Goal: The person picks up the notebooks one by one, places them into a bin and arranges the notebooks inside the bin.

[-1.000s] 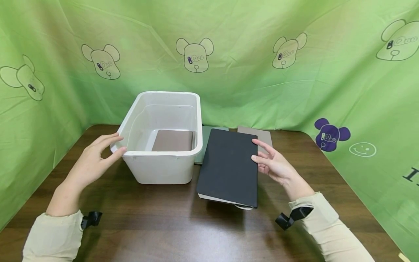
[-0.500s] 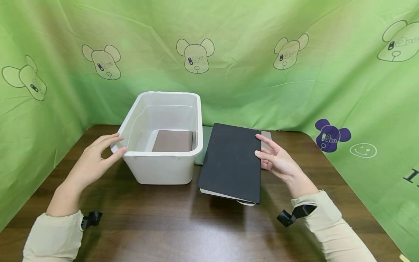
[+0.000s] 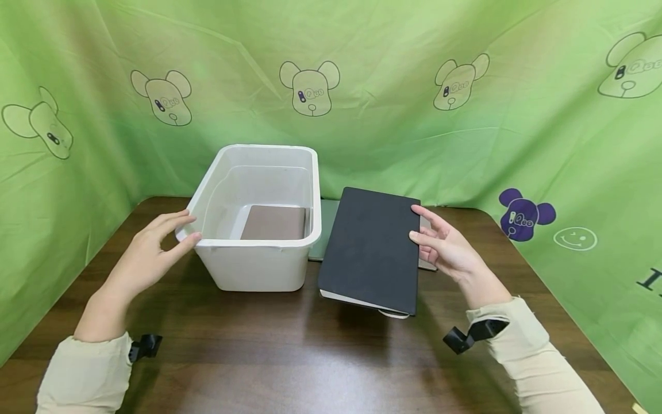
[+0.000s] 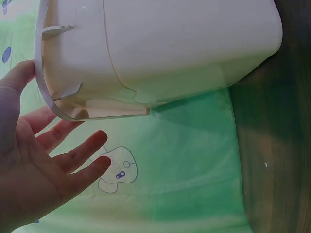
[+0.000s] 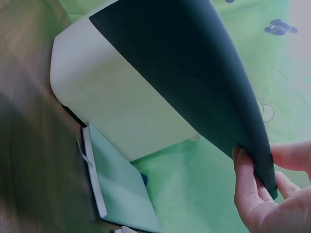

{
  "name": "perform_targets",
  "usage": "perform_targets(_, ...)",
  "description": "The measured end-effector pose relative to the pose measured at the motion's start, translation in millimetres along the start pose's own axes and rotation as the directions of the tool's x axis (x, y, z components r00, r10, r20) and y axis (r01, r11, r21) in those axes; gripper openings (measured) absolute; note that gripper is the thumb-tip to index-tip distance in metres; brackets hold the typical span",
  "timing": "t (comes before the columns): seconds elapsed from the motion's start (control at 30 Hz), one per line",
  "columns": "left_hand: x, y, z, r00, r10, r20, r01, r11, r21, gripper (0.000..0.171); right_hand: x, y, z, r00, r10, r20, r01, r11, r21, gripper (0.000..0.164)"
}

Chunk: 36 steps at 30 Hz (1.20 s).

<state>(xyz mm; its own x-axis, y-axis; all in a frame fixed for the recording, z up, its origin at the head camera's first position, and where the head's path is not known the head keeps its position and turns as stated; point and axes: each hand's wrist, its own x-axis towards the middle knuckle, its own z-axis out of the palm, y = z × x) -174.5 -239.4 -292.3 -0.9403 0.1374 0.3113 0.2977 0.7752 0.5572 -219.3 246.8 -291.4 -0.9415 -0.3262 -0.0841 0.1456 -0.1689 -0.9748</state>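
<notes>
My right hand [image 3: 447,250] pinches a black notebook [image 3: 372,247] by its right edge, part of the fingers hidden beneath. It is tilted above the table, its page edge and ribbon showing at the near end. The right wrist view has the black notebook [image 5: 170,63] from below. At the near left corner of a white plastic bin [image 3: 253,264], my left hand [image 3: 150,253] rests thumb and fingertips on the rim. In the left wrist view its two lower fingers [image 4: 85,165] extend free of the bin. A brown notebook [image 3: 274,223] lies inside the bin.
A green notebook [image 5: 121,179] lies on the wooden table [image 3: 233,356] beside the bin, partly covered by the black one in the head view. A grey-beige notebook [image 3: 427,265] shows behind my right hand. Green printed cloth [image 3: 383,132] hangs around the table.
My right hand has carried the black notebook slightly to the right and away from me, higher in the head view. The left hand and the bin have stayed in place.
</notes>
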Motion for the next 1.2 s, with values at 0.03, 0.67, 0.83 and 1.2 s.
perform_targets(0.03,-0.1,0.2,-0.2,1.0,-0.001,0.001,0.001,1.0,-0.001,0.05,-0.1,-1.1,0.0,1.0,-0.005,0.004,0.005,1.0,0.003,0.069)
perform_targets(0.67,-0.9,0.9,1.3,1.0,0.004,-0.007,-0.004,1.0,0.0,0.05,1.1,-13.1,-3.3,0.994,-0.088,0.06,0.084,0.994,0.068,0.062)
perform_targets(0.83,-1.2,1.0,1.5,1.0,0.006,-0.007,-0.006,1.0,-0.001,0.05,1.2,-16.2,-3.7,0.994,-0.09,0.067,0.084,0.993,0.086,0.066)
perform_targets(1.2,-1.1,-1.1,4.0,1.0,-0.005,-0.006,0.005,1.0,0.001,0.05,0.1,-23.2,-3.2,0.99,-0.118,0.077,0.109,0.988,0.112,0.069)
